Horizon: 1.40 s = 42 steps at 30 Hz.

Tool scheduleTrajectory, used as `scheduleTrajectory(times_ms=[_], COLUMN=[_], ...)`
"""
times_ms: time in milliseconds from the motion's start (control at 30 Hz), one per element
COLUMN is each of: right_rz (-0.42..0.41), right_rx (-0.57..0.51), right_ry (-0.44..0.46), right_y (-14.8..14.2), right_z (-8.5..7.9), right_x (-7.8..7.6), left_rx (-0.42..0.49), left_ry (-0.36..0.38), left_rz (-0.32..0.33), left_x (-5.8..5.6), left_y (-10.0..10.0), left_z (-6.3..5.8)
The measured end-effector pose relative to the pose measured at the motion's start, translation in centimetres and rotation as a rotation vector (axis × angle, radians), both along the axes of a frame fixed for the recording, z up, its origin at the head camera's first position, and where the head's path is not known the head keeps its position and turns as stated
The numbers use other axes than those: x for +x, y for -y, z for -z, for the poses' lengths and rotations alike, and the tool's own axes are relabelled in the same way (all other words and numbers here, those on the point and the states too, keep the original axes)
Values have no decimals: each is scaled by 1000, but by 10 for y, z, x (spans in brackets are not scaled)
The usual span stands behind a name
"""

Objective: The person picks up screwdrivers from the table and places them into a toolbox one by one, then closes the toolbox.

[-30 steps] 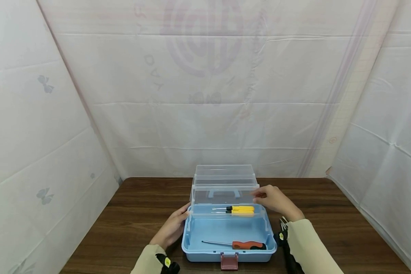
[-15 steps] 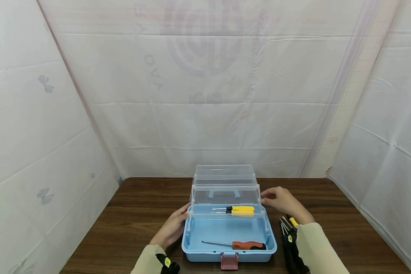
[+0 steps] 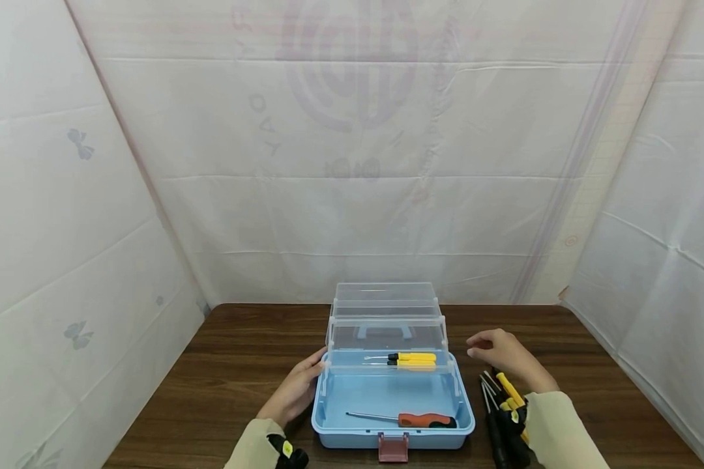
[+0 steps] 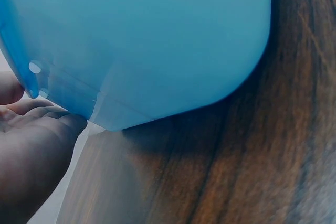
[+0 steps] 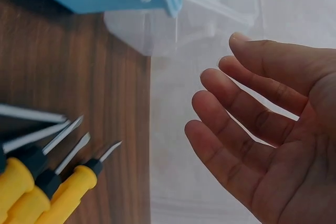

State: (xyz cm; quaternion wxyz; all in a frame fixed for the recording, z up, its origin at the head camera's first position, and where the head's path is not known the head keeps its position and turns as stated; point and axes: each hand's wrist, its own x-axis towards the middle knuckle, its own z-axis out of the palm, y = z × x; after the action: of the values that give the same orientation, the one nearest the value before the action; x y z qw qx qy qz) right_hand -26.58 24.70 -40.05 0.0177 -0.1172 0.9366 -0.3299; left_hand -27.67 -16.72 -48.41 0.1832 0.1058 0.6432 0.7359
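Observation:
A blue toolbox (image 3: 387, 397) stands on the table with its clear lid (image 3: 384, 293) raised and a clear tray (image 3: 334, 367) swung up at the back. Two yellow-handled screwdrivers (image 3: 416, 360) lie in that tray. An orange-and-black-handled screwdriver (image 3: 425, 420) lies at the front of the box floor. My left hand (image 3: 298, 389) holds the box by its back left edge, thumb and fingers at the rim in the left wrist view. To the right of the box, my right hand (image 3: 507, 355) hovers with loosely bent fingers and nothing in them.
Several more screwdrivers, such as a yellow one (image 3: 510, 389) and a black-handled one (image 3: 495, 436), lie in a bunch beside the box, partly under my right sleeve (image 3: 560, 423). A pink latch (image 3: 393, 448) hangs at the box front. White sheeting (image 3: 352, 195) encloses the dark wooden table (image 3: 223, 378).
My right hand has moved right, from the tray's right end to beside the box, uncovering more of the bunched screwdrivers. The left hand has stayed on the toolbox.

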Motion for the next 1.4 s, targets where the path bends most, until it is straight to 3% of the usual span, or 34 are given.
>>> scheduleTrajectory(times_ms=[233,1033,1400], right_rz=[28,154,163], right_rx=[25,48,69], right_ry=[-19,81,192], right_y=[-13,-43,-52], right_z=[10,43,53], right_x=[4,3,3], left_rx=[-18,-9,-17], left_ry=[-1,-5,-3], left_rz=[-9,-6,-9], left_x=[0,0,-1], left_y=[0,1,1], left_z=[1,1,1])
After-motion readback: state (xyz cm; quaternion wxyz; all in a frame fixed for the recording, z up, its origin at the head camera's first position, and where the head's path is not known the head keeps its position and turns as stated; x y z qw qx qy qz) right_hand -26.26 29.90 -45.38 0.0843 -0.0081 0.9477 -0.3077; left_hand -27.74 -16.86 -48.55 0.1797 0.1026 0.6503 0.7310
